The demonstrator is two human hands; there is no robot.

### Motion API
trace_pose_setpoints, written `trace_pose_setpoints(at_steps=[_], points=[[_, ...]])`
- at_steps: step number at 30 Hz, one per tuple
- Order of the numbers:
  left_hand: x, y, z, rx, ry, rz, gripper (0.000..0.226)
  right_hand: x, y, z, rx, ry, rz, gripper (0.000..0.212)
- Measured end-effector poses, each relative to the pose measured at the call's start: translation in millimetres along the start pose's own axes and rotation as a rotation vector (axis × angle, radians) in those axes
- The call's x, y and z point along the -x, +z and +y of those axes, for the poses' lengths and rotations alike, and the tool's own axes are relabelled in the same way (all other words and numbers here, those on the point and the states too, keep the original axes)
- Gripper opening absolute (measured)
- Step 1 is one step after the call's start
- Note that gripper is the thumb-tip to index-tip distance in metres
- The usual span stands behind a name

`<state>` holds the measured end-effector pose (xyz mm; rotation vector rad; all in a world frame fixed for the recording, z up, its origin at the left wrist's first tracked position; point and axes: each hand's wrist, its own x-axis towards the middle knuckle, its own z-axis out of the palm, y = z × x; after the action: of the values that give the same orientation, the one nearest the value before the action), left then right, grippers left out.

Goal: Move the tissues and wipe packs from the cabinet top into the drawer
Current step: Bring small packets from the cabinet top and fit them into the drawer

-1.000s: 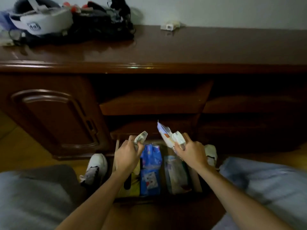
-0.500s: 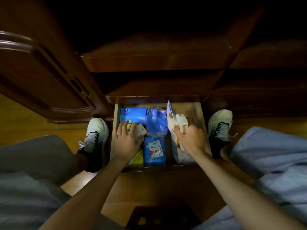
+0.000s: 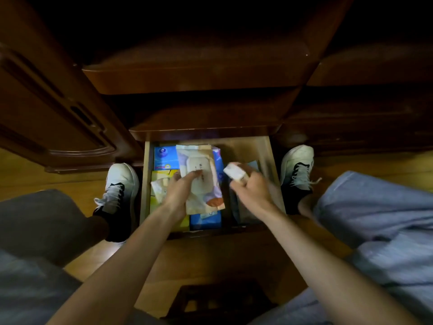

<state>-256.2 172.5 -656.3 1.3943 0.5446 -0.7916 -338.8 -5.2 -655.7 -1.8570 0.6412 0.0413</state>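
Left hand over the open drawer, fingers curled onto the near left edge of a large wipe pack, thumb hidden beneath; a small white tissue packet is tucked at its outer side, though whether the hand actually holds that one cannot be told. Right hand clenched round a small white pack, blurred, poised above the right part of the drawer. The wipe pack lies just ahead of the left knuckles, long axis running away from the person toward the drawer's back, flap lid facing up, resting on top of blue packs already inside. A blue box sits beyond the left fingertips, a yellow box beneath the left palm. Bare drawer floor shows ahead of and below the right hand, so that hand is the nearer one to free space; judged, its pack needs only a short drop there. A white shoe stands outside each wrist, beside the drawer walls. Dark cabinet fronts rise beyond both hands; the cabinet top is out of view.
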Motion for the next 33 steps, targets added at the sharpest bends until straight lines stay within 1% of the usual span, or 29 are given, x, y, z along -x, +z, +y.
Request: trace_pose_setpoints(at_steps=[2,5,7,9,11,13,15,18,22,23,25,26,28,29,30,33], points=[[-5,-3,4,0.014,0.034,0.07,0.026,-16,-18,15,0.132,0.099,0.165,0.033],[-10,-6,7,0.035,0.063,0.114,0.022,-34,-32,47,0.179,0.324,0.204,0.048],[-14,-7,5,0.039,0.079,0.122,0.023,-40,-25,60,0.272,0.359,0.223,0.056],[-15,-8,4,0.041,0.092,0.121,0.029,-49,-10,68,0.506,0.346,0.207,0.069],[-15,-10,3,0.023,0.094,0.107,0.035,-56,8,72,0.75,0.379,0.124,0.078],[-14,-14,1,0.006,0.104,0.103,0.038,-63,21,78,0.901,0.401,0.084,0.073],[-14,-18,-2,0.002,0.111,0.095,0.035,-67,29,84,0.951,0.43,0.09,0.065],[-15,-25,-3,0.02,0.138,0.068,0.027,-68,38,88,0.986,0.419,0.097,0.052],[-14,-21,0,-0.012,0.152,0.081,0.021,-70,38,87,1.001,0.375,0.137,0.045],[-14,-18,0,-0.036,0.151,0.085,0.021,-69,35,86,1.003,0.362,0.124,0.046],[-12,-11,0,-0.053,0.152,0.088,0.019,-63,30,79,0.947,0.364,0.069,0.06],[-11,-8,1,-0.059,0.153,0.085,0.019,-61,26,73,0.861,0.375,0.056,0.07],[-11,-1,2,-0.093,0.171,0.076,0.02,-59,12,57,0.644,0.385,0.081,0.085],[-11,3,3,-0.121,0.187,0.071,0.02,-60,-1,49,0.564,0.361,0.114,0.088],[-13,8,3,-0.144,0.204,0.069,0.021,-62,-18,40,0.504,0.33,0.152,0.086],[-21,33,-2,-0.179,0.218,0.069,0.023,-62,-80,23,0.446,0.284,0.275,0.077]])
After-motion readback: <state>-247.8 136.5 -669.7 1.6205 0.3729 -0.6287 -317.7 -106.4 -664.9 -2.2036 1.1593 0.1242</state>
